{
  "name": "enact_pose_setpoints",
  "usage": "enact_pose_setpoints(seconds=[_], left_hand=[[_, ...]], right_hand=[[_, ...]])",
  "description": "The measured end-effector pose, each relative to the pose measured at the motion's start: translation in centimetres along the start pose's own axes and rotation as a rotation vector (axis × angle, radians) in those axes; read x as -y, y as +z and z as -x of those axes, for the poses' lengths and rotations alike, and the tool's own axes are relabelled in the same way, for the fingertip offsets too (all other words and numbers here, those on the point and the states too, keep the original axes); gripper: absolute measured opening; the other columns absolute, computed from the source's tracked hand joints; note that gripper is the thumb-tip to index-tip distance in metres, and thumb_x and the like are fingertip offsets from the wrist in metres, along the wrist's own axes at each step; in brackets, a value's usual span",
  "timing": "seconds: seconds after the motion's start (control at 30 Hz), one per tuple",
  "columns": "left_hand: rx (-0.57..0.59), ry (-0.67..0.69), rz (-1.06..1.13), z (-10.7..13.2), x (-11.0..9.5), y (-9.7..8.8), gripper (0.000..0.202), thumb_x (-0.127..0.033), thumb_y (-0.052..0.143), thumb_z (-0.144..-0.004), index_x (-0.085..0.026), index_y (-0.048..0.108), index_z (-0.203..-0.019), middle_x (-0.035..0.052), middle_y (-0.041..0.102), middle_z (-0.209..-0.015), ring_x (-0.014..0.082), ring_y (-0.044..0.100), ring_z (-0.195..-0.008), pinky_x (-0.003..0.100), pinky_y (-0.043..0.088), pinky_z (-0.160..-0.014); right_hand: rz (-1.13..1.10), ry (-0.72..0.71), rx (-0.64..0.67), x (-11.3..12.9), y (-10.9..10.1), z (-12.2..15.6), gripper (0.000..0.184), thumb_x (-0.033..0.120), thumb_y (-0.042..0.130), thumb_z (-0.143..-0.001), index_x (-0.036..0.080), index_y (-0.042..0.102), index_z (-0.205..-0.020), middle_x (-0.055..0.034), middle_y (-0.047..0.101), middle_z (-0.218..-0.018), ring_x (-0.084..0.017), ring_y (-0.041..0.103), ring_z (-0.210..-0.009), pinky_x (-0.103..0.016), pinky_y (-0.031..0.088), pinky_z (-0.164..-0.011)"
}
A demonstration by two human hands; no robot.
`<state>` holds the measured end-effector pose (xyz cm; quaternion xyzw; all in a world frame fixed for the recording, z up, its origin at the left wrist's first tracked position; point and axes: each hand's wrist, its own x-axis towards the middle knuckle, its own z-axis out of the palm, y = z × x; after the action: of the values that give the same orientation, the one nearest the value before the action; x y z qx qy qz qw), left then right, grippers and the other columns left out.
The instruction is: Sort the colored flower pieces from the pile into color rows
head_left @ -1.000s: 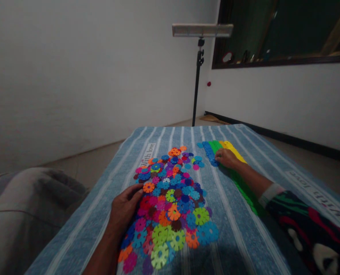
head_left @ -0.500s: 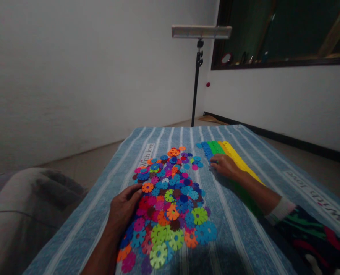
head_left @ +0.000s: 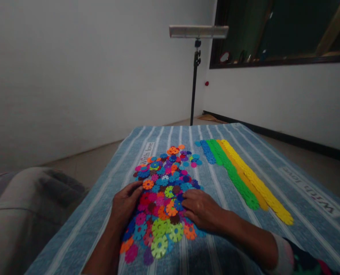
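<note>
Bright plastic, and plenty of it: we have a loose pile of notched discs [head_left: 162, 199] spread over the striped, cloth-covered surface [head_left: 84, 221], right between our hands. Our left hand [head_left: 125, 201] sits at the pile's left edge, fingertips against an orange disc [head_left: 148, 184]; whether it pinches, we can't tell. Our right hand [head_left: 203, 209] is down on the right side, fingers bent over the discs, any grip hidden from us. Off to the right lie a blue row [head_left: 208, 152], a green row [head_left: 233, 173], an orange row [head_left: 243, 176] and a yellow row [head_left: 256, 183]. These discs look light, thin, fairly stiff, we reckon, hardly fragile but prone to sliding. Best hold? Thumb and finger on opposite rims.
</note>
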<state>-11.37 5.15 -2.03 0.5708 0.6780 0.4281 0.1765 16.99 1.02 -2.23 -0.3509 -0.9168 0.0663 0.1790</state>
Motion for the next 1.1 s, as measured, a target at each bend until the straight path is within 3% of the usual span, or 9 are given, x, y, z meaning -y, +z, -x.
enact_pose_setpoints(seconds=[0.17, 0.27, 0.47, 0.87, 1.1], left_hand=[[0.058, -0.045, 0.142, 0.3, -0.2, 0.2, 0.037, -0.047, 0.066, -0.067, -0.022, 0.077, -0.092, 0.0023, 0.079, -0.092, 0.0233, 0.071, -0.085, 0.03, 0.057, -0.078], [0.061, -0.059, 0.167, 0.4, -0.3, 0.3, 0.038, -0.046, 0.066, -0.066, -0.021, 0.077, -0.092, 0.0026, 0.078, -0.094, 0.0238, 0.071, -0.088, 0.031, 0.056, -0.083], [0.084, -0.065, 0.199, 0.5, -0.3, 0.6, 0.037, -0.043, 0.065, -0.067, -0.02, 0.076, -0.094, 0.0021, 0.078, -0.095, 0.0238, 0.07, -0.09, 0.032, 0.054, -0.087], [0.059, -0.067, 0.188, 0.6, -0.5, 0.6, 0.035, -0.041, 0.066, -0.068, -0.02, 0.077, -0.093, 0.0023, 0.078, -0.091, 0.0221, 0.07, -0.086, 0.03, 0.056, -0.082], [0.073, -0.065, 0.193, 0.7, -0.7, 0.6, 0.035, -0.041, 0.065, -0.067, -0.019, 0.077, -0.093, 0.0029, 0.078, -0.095, 0.023, 0.07, -0.09, 0.032, 0.054, -0.088]], right_hand=[[-0.039, -0.032, -0.101, 0.0, 0.1, 1.9, 0.014, 0.023, 0.053, -0.094, 0.017, 0.065, -0.099, -0.013, 0.065, -0.116, -0.023, 0.059, -0.106, -0.037, 0.047, -0.094], [-0.05, 0.039, -0.149, -0.7, -0.4, 3.3, 0.02, 0.023, 0.054, -0.093, 0.016, 0.065, -0.108, -0.0141, 0.064, -0.117, -0.024, 0.06, -0.107, -0.039, 0.048, -0.093], [-0.007, 0.192, -0.06, -0.7, -0.8, 5.8, 0.017, 0.027, 0.056, -0.092, 0.018, 0.068, -0.1, -0.0135, 0.066, -0.111, -0.026, 0.061, -0.105, -0.043, 0.049, -0.091], [-0.029, 0.182, -0.016, -0.8, -0.5, 7.1, 0.026, 0.036, 0.061, -0.09, 0.017, 0.068, -0.106, -0.0156, 0.063, -0.12, -0.028, 0.059, -0.111, -0.046, 0.048, -0.095], [-0.011, 0.136, -0.019, -0.4, -0.3, 8.0, 0.028, 0.035, 0.062, -0.089, 0.018, 0.068, -0.11, -0.0165, 0.062, -0.123, -0.03, 0.058, -0.114, -0.047, 0.048, -0.097]])
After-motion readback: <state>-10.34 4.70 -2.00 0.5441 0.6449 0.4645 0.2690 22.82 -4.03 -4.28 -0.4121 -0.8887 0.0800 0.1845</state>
